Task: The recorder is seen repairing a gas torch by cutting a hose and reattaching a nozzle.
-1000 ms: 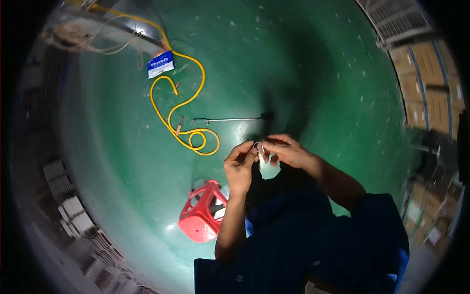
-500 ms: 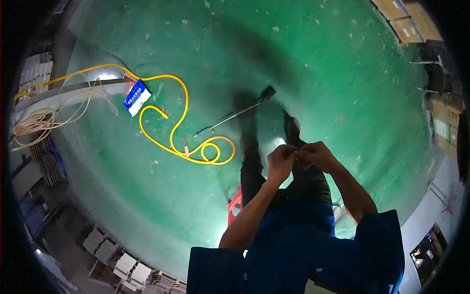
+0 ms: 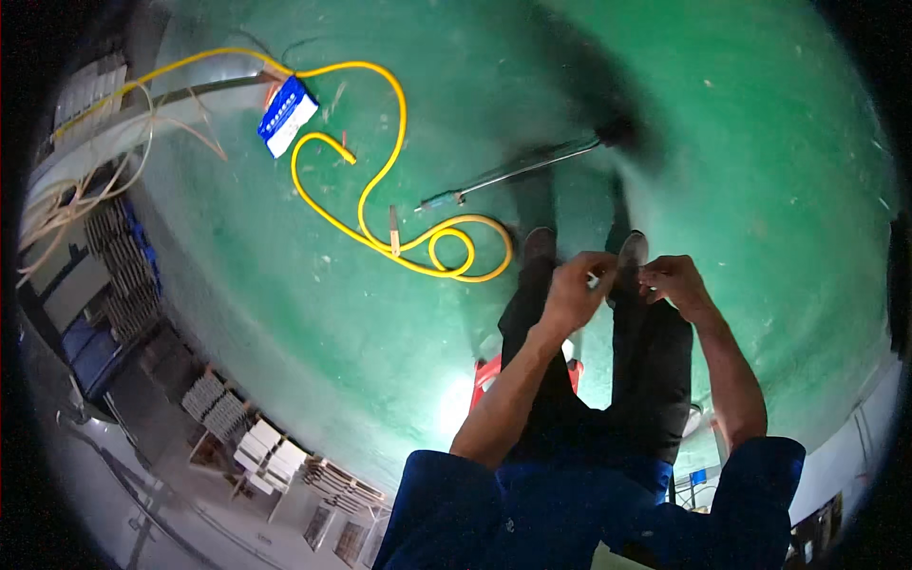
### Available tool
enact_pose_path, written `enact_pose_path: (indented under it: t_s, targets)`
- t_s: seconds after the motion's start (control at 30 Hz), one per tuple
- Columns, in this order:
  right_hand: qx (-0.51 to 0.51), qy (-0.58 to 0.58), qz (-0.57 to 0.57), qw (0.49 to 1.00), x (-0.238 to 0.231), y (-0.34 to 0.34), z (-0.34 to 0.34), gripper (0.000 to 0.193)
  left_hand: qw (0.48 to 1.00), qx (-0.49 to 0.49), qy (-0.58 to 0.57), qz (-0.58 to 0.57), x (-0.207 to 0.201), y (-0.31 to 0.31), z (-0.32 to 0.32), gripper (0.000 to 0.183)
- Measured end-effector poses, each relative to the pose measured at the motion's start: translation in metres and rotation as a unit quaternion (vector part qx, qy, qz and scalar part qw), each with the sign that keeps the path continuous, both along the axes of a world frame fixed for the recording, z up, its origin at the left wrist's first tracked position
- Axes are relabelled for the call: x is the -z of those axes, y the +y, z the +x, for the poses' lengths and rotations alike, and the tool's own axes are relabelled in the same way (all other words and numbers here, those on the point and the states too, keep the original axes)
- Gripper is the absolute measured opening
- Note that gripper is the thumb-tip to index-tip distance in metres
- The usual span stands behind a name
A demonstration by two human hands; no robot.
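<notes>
My left hand (image 3: 578, 287) is held out over my lap, thumb and fingers closed in a pinch. A small bright spot shows in the gap between them; I cannot tell if it is a thing or floor showing through. A short way to its right is my right hand (image 3: 676, 283), also pinched, with a tiny pale bit at its fingertips too small to name. The hands are apart, above my dark trousers (image 3: 655, 361) and shoes. Beyond them on the floor lies a long thin metal rod tool (image 3: 527, 171) with a dark head in shadow.
A yellow hose (image 3: 401, 114) loops over the green floor (image 3: 285, 351). Beside it lie a blue and white packet (image 3: 288, 116) and a flat tool with a pale handle (image 3: 394, 230). Red seat legs (image 3: 486, 372) stand under me. Pale coiled tubing (image 3: 76, 195) and stacked parts (image 3: 271, 451) line the left.
My hands, touching before, have drawn apart, the right one moving rightward. My view has turned, so the hose and rod tool appear further right and higher. My feet have shifted.
</notes>
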State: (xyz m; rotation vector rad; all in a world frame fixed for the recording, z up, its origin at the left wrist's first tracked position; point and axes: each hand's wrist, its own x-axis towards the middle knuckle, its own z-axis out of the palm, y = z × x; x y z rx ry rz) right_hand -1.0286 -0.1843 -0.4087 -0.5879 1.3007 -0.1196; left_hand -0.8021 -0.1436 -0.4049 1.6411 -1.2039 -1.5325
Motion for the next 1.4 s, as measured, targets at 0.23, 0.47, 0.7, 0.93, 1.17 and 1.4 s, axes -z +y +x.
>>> enact_pose_path:
  t_s: [0.23, 0.47, 0.7, 0.93, 1.17, 1.4]
  targets:
    - [-0.11, 0.025, -0.018, 0.993, 0.097, -0.02, 0.009, 0.023, 0.921, -0.308, -0.099, 0.216, 0.128, 0.146, 0.151, 0.023]
    - [-0.332, 0.039, -0.102, 0.937, 0.19, -0.049, 0.038, 0.019, 0.878, -0.218, -0.327, 0.272, 0.291, 0.267, 0.197, 0.033]
    - [-0.421, 0.121, -0.185, 0.88, 0.251, -0.082, 0.06, 0.012, 0.855, -0.301, -0.422, 0.026, 0.386, 0.144, 0.256, 0.031]
    - [-0.388, 0.087, -0.215, 0.892, 0.281, -0.09, 0.023, 0.011, 0.849, -0.208, -0.473, -0.108, 0.409, 0.083, 0.341, 0.027]
    - [-0.267, 0.14, -0.151, 0.941, 0.292, -0.093, -0.03, 0.017, 0.748, -0.249, -0.598, -0.146, 0.463, -0.021, 0.573, 0.051]
    - [-0.072, 0.164, -0.16, 0.971, 0.259, -0.09, -0.059, 0.017, 0.832, -0.189, -0.522, 0.02, 0.477, -0.078, 0.621, 0.049]
